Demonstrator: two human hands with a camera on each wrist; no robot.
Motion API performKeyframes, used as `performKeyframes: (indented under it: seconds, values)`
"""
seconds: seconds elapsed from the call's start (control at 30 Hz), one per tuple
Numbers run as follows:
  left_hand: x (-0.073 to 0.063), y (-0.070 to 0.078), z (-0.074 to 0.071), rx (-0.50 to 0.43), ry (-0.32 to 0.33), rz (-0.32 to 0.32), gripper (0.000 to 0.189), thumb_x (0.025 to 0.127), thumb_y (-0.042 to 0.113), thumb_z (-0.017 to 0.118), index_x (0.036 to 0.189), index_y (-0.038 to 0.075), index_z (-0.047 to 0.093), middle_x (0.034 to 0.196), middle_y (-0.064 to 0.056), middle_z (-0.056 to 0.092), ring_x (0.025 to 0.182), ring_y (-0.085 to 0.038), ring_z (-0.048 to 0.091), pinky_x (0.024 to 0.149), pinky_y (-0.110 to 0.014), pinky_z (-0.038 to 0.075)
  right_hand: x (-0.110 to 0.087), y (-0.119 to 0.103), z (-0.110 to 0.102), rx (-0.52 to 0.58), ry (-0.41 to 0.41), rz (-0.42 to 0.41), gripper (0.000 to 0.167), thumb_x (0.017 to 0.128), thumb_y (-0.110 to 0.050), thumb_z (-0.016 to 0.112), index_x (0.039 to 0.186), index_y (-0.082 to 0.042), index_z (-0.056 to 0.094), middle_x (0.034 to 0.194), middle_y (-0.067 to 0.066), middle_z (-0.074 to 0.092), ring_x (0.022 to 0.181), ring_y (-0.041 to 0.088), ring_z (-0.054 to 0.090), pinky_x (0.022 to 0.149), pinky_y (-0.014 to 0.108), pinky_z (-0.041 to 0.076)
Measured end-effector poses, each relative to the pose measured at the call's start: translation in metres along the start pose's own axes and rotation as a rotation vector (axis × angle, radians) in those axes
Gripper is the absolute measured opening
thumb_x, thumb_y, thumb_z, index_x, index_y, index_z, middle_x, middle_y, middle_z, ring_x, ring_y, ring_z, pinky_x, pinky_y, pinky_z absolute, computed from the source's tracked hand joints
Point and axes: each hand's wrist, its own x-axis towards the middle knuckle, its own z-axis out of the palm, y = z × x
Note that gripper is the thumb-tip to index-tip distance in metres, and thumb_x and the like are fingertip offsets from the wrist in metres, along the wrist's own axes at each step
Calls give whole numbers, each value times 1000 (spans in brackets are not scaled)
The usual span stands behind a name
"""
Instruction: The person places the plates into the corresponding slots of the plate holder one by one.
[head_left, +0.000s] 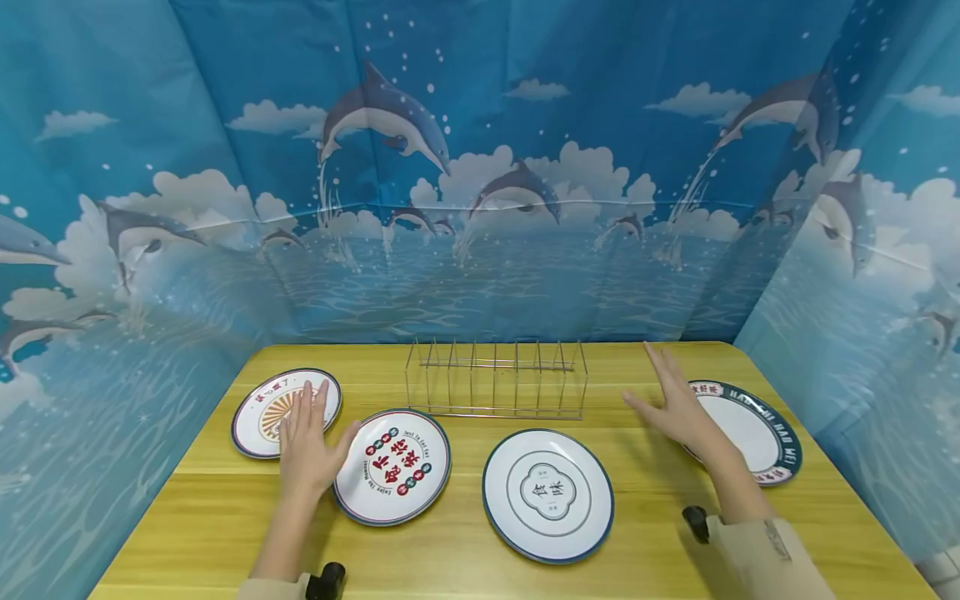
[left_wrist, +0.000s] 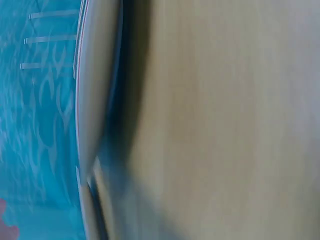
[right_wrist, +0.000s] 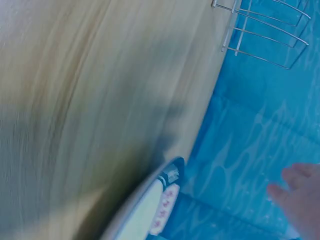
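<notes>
Left hand near left-edge plate, right hand near right-edge plate, both extended, gripping nothing, wire rack near back edge of surface

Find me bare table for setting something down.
Table is bare between the emblem plate and right forearm, and between wire rack and sunburst plate. Crowded: where the left hand partly hides that plate, beside the red-lettered plate.

Four printed plates face-up near wire rack.

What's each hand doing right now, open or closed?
Left hand: open, holding nothing, near the sunburst plate.
Right hand: open, holding nothing, near the green-rimmed plate.
</notes>
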Motion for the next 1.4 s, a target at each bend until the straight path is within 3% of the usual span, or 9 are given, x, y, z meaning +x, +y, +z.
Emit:
performKeyframes:
  seconds: [0.13, 0.27, 0.4, 0.6, 0.8, 0.93, 1.1, 1.27, 1.4]
  values:
    - [0, -15, -4, -247, 205, -118, 81, 82, 33, 65, 147, 19, 19, 148, -17, 22, 134, -37, 20, 107, -59, 18, 9, 4, 8, 249, 17, -36, 84, 90, -34, 57, 147, -27, -3, 150, 23, 3, 129, 52, 14, 94, 73, 21]
    - [-2, -31, -9, -455, 380, -242, 82, 77, 20, 71, 145, 14, 25, 141, -21, 34, 127, -39, 32, 104, -57, 27, 17, 5, 16, 427, 2, -57, 81, 91, -27, 57, 148, -29, -1, 147, 27, 11, 123, 54, 28, 93, 66, 33]
    - [-8, -45, -15, -615, 455, -397, 80, 79, 17, 70, 145, 13, 24, 137, -22, 38, 122, -40, 37, 103, -50, 34, 25, 4, 25, 511, -25, -66, 77, 92, -24, 55, 148, -27, 2, 143, 28, 20, 118, 50, 39, 89, 55, 45]
    - [-16, -58, -20, -735, 515, -613, 77, 82, 24, 69, 144, 28, 23, 131, -16, 40, 115, -33, 44, 94, -28, 44, 35, 2, 36, 639, -64, -43, 75, 92, -23, 56, 148, -24, 6, 138, 30, 29, 112, 49, 46, 86, 50, 48]
    - [-22, -65, -20, -795, 547, -755, 77, 80, 31, 69, 143, 26, 24, 129, -11, 37, 104, -17, 45, 83, -21, 40, 43, -1, 42, 692, -98, -31, 73, 91, -24, 56, 148, -23, 11, 136, 30, 32, 113, 50, 44, 87, 49, 48]
    - [-23, -67, -18, -797, 540, -815, 82, 80, 32, 69, 145, 23, 21, 132, -14, 29, 92, -6, 41, 75, -14, 42, 46, -5, 44, 735, -137, -15, 70, 91, -23, 56, 148, -24, 14, 135, 30, 34, 114, 50, 43, 89, 48, 47]
    - [-23, -69, -17, -836, 476, -856, 89, 80, 37, 67, 147, 25, 10, 136, -18, 25, 83, -3, 40, 65, -5, 41, 49, -11, 45, 744, -158, 19, 67, 92, -21, 55, 147, -22, 17, 132, 30, 36, 114, 49, 44, 88, 41, 50]
    - [-20, -70, -15, -990, 409, -871, 94, 81, 31, 66, 147, 31, -1, 126, -10, 29, 75, -2, 54, 73, -16, 53, 53, -11, 47, 736, -174, 40, 63, 93, -22, 54, 147, -19, 21, 130, 30, 38, 111, 48, 47, 86, 43, 51]
    - [-17, -74, -11, -1091, 372, -846, 94, 82, 25, 64, 146, 34, -5, 134, -16, 23, 66, -6, 61, 75, -21, 54, 56, -11, 49, 736, -190, 40, 61, 94, -20, 52, 146, -18, 21, 128, 30, 39, 109, 49, 47, 88, 49, 48]
